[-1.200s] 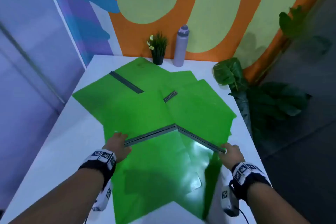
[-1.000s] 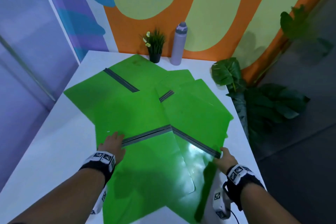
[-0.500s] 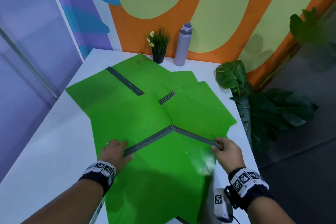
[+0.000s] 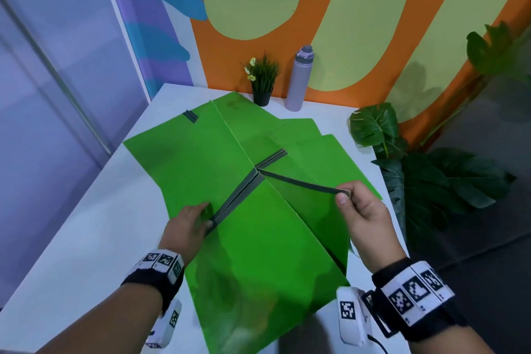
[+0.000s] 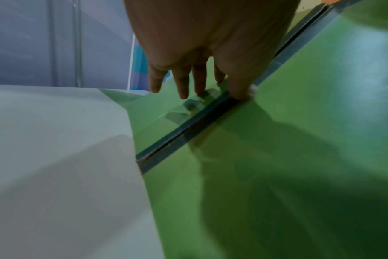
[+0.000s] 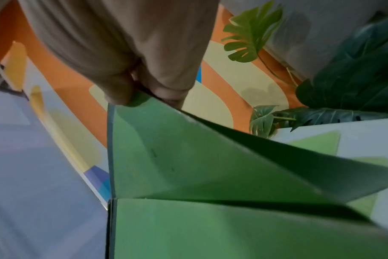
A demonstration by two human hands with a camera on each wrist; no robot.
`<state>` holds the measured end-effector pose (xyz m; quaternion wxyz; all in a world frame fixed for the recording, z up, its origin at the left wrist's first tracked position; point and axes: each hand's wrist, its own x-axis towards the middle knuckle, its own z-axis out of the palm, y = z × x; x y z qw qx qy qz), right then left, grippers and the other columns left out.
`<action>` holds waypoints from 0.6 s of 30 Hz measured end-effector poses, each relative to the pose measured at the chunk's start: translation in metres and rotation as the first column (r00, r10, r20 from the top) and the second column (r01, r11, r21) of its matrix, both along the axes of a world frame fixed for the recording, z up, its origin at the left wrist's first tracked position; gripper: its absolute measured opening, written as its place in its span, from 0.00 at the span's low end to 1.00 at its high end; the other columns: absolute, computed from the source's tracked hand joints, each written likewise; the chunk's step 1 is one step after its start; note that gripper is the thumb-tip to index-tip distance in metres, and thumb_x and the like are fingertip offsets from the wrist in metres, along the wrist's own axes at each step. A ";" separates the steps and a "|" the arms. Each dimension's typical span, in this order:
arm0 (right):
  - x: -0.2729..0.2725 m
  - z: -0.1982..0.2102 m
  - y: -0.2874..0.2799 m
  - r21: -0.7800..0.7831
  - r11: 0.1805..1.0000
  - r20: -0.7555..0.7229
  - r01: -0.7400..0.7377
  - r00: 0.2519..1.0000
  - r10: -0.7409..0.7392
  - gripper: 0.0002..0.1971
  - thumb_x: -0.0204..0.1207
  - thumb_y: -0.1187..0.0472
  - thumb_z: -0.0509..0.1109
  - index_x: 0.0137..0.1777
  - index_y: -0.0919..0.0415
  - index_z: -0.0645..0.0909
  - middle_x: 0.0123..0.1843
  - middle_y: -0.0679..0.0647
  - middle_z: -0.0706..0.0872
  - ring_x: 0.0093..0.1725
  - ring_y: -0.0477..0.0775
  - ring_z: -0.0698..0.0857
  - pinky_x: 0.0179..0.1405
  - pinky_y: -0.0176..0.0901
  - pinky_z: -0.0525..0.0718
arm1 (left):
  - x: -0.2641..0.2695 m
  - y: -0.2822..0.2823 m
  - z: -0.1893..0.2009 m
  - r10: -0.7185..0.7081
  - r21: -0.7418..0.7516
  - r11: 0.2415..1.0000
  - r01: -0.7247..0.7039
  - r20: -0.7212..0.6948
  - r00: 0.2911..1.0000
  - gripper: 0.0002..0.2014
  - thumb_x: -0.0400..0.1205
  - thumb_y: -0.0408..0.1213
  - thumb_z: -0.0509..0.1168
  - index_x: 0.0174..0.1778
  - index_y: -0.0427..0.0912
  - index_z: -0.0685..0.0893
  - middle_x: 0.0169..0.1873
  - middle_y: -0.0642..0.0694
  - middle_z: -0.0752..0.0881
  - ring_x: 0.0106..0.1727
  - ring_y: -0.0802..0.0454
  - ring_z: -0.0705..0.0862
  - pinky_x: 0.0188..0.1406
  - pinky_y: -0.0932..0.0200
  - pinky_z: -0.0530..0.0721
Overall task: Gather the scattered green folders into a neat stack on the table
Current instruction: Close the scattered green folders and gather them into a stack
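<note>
Several green folders with grey spines lie fanned and overlapping on the white table (image 4: 94,227). My left hand (image 4: 205,220) pinches the spine end of the nearest folder (image 4: 258,261), which hangs over the front edge. In the left wrist view my thumb (image 5: 238,91) is on that spine (image 5: 188,129) and my other fingers reach down to the folder underneath. My right hand (image 4: 344,195) pinches the spine end of a second folder (image 4: 310,210) and holds that end up off the table; the right wrist view shows this folder (image 6: 166,157) hanging open below the pinch. More folders (image 4: 189,161) lie behind.
A small potted plant (image 4: 263,80) and a lilac bottle (image 4: 300,80) stand at the table's back edge by the painted wall. Large leafy plants (image 4: 431,181) crowd the floor just beyond the table's right edge. Bare white tabletop lies to the left of the folders.
The two near folders have swung so that their spines form a narrower V. My right hand has risen with its spine end, and the left has turned its folder clockwise.
</note>
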<state>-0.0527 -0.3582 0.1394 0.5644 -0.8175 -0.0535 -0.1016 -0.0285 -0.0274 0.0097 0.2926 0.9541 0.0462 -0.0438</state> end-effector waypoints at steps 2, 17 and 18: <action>0.001 0.009 0.000 0.122 0.993 0.014 0.000 1.000 -0.001 0.08 0.82 0.64 0.64 0.41 0.54 0.78 0.29 0.44 0.72 0.33 0.45 0.69 0.33 0.38 0.68 | -0.002 0.000 0.011 0.025 -0.052 0.998 -0.020 0.088 0.996 0.31 0.82 0.48 0.66 0.81 0.45 0.69 0.74 0.37 0.78 0.72 0.39 0.79 0.73 0.43 0.76; -0.009 0.031 0.035 0.423 0.876 -0.068 -0.229 0.957 0.283 0.04 0.70 0.53 0.69 0.36 0.48 0.82 0.24 0.42 0.70 0.21 0.36 0.66 0.21 0.23 0.66 | -0.008 0.003 0.089 0.048 -0.217 0.976 0.020 0.302 0.952 0.62 0.57 0.73 0.71 0.75 0.79 0.30 0.88 0.51 0.39 0.87 0.52 0.47 0.83 0.30 0.60; -0.010 0.033 0.038 0.379 0.888 -0.065 -0.259 0.950 0.305 0.05 0.72 0.57 0.66 0.37 0.51 0.81 0.24 0.42 0.70 0.22 0.36 0.67 0.22 0.23 0.67 | -0.009 0.011 0.091 0.068 -0.228 0.974 0.006 0.318 0.946 0.62 0.60 0.69 0.73 0.77 0.75 0.32 0.89 0.49 0.43 0.86 0.55 0.48 0.84 0.34 0.59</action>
